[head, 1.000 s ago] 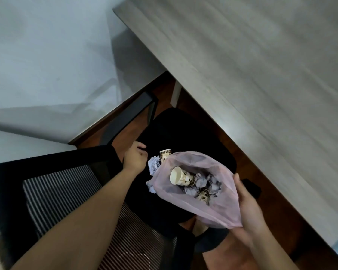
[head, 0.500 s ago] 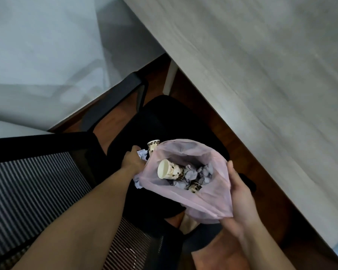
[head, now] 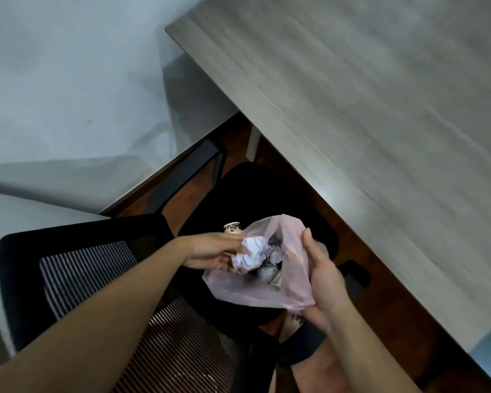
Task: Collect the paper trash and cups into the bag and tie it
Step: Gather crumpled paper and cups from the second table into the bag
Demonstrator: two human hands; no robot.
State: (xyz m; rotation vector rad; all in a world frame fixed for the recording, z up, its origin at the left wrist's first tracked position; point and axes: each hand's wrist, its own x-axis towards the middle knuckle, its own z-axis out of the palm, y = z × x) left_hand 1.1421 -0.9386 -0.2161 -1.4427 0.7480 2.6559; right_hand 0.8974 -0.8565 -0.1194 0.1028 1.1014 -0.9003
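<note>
grey wood-grain tabletop [head: 366, 123] fills the upper right, with a pale wall behind it and a reddish-brown floor showing beneath, where a black office chair [head: 77, 279] with a striped mesh back stands pushed toward the table. over the chair's dark seat a translucent pink plastic bag [head: 267, 290] is held with its mouth turned up toward the camera, probably so that things can be dropped straight in. the right hand [head: 323, 282] has its fingers closed around the bag's right edge, pinching the film against the palm to keep the opening spread. the left hand [head: 210, 252] is at the bag's left rim, its fingers curled around a crumpled ball of white paper [head: 251, 255] that sits right at the mouth, partly over the edge, seemingly on its way in. a patterned paper cup [head: 232, 227] pokes up just behind that hand; whether the hand grips it too or it rests on the seat cannot be told. deeper in the bag more crumpled paper and at least one patterned cup can be made out, but the dark interior and the film blur them. another patterned scrap shows below the bag near the right wrist, too hidden to name. by this look collecting is nearly done and the tying is not yet begun. both forearms run off the lower frame.
</note>
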